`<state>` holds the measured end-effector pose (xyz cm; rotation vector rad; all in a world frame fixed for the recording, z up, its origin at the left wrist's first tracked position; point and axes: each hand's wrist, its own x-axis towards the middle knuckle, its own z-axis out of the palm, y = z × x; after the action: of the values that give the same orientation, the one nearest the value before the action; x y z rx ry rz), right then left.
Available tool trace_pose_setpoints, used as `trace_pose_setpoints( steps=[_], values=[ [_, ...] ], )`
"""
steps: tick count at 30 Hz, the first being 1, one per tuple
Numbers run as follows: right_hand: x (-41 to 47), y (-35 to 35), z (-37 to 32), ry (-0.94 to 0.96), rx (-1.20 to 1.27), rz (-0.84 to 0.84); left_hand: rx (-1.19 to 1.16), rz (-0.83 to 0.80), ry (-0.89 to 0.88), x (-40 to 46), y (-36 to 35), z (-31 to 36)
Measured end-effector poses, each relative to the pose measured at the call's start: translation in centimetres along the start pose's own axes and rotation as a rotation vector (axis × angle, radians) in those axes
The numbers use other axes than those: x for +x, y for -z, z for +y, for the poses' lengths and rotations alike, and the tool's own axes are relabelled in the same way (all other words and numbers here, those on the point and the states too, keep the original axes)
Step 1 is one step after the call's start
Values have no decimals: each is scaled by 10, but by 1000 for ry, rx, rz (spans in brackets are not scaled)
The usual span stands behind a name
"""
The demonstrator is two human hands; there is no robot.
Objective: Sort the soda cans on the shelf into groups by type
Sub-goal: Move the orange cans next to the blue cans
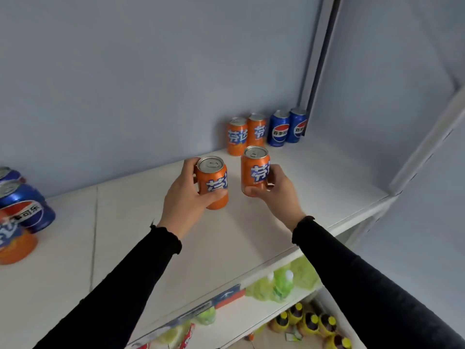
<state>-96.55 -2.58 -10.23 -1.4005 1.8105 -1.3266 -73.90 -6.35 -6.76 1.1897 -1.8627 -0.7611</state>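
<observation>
Left hand (186, 195) grips one orange can (212, 183) and right hand (276, 190) grips a second orange can (254, 170), both upright over the white shelf (314, 177), just before two orange cans (246, 133) standing beside two blue cans (287, 127) at the rear wall.

"百事可乐" on blue can (278, 129); "芬达" on orange can (236, 137).

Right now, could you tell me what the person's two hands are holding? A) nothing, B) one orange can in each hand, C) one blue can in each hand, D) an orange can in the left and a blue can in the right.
B: the left hand grips one orange can and the right hand grips another orange can; the blue cans stand at the back of the shelf.
</observation>
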Motion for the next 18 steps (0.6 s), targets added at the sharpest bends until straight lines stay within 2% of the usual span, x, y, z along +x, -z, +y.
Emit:
trace_pose_setpoints(
  steps=[7, 18],
  values=[
    [79, 49, 39, -39, 18, -79, -10, -10, 46, 68, -82, 30],
    [151, 36, 65, 18, 101, -123, 9, 36, 73, 130, -128, 23]
  ],
)
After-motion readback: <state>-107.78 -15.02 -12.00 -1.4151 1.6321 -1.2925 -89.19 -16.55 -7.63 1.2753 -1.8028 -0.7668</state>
